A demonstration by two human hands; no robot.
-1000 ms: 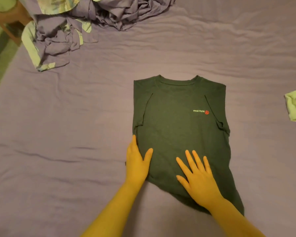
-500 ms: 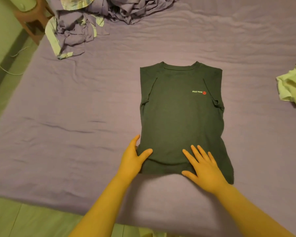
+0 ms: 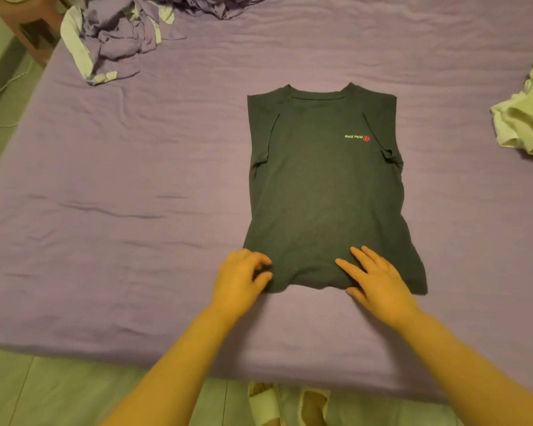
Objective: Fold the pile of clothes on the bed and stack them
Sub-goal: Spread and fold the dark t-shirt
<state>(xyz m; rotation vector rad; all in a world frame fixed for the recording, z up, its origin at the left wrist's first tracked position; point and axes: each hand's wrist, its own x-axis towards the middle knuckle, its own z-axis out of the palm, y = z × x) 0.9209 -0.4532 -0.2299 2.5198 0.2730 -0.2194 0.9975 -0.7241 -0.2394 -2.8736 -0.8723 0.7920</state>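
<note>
A dark green T-shirt [image 3: 323,192] lies flat, front up, near the middle of the bed [image 3: 136,186], collar toward the far side, both sleeves folded in over the chest, a small logo [image 3: 357,137] on the chest. Its hem is the edge nearest the person. The left hand [image 3: 239,279] sits at the hem's left corner, fingers curled and thumb closing on the cloth edge; it appears to pinch the fabric, though motion blur makes the contact uncertain. The right hand [image 3: 374,279] lies on the hem's right half, fingers straight and spread, flat on the cloth, thumb at the hem edge, gripping nothing. The hem's far right corner extends beyond that hand, uncovered. A crumpled purple and pale green pile of clothes [image 3: 114,41] lies at the bed's far left corner, well apart from the shirt. A pale green garment [image 3: 526,124] lies bunched at the right edge. The floor [image 3: 43,392] shows below the bed's near edge.
</note>
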